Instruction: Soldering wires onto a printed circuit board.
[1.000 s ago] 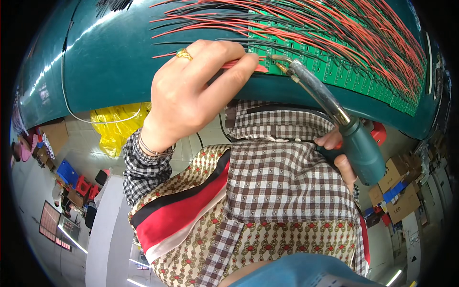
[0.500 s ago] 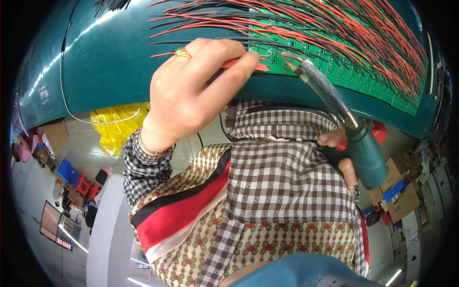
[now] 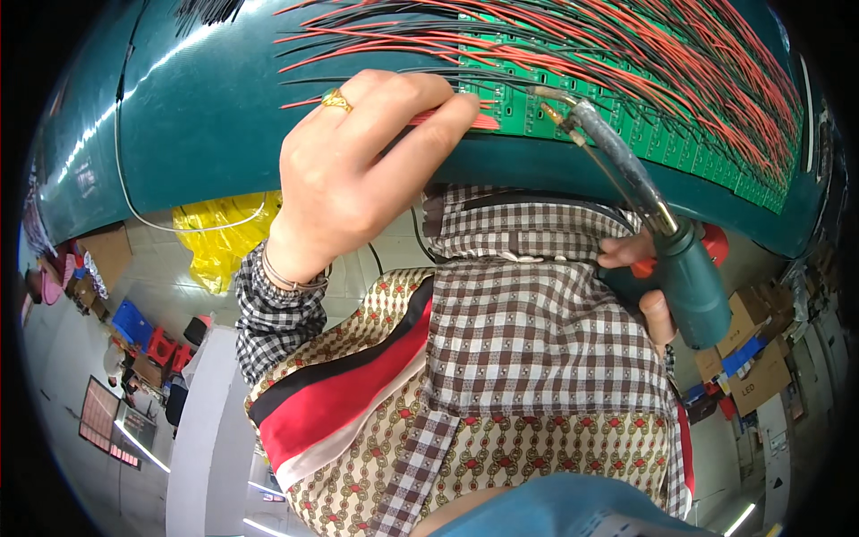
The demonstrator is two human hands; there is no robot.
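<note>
My left hand [image 3: 358,170], a gold ring on one finger, is closed in a pinch on red wires [image 3: 483,122] at the near left edge of a green circuit board panel [image 3: 528,123]. The wire ends reach past the fingertips onto the board. At the right, my right hand [image 3: 629,250] is wrapped round the green handle of a soldering gun [image 3: 702,295], most of its fingers hidden behind the handle. The gun's metal barrel slants up and left, its tip over the panel just right of the red wire ends. I cannot tell whether the tip touches the board.
Rows of red and black wires [image 3: 573,63] fan across the panel on the dark green tabletop [image 3: 206,134]. A bundle of black wires [image 3: 208,9] lies at the far left. A thin pale cable [image 3: 121,170] loops over the table edge near a yellow plastic bag [image 3: 219,237].
The soldering gun's tip has shifted slightly right over the board, away from the red wire ends. My left hand keeps its pinch almost in place. The whole view has moved a little.
</note>
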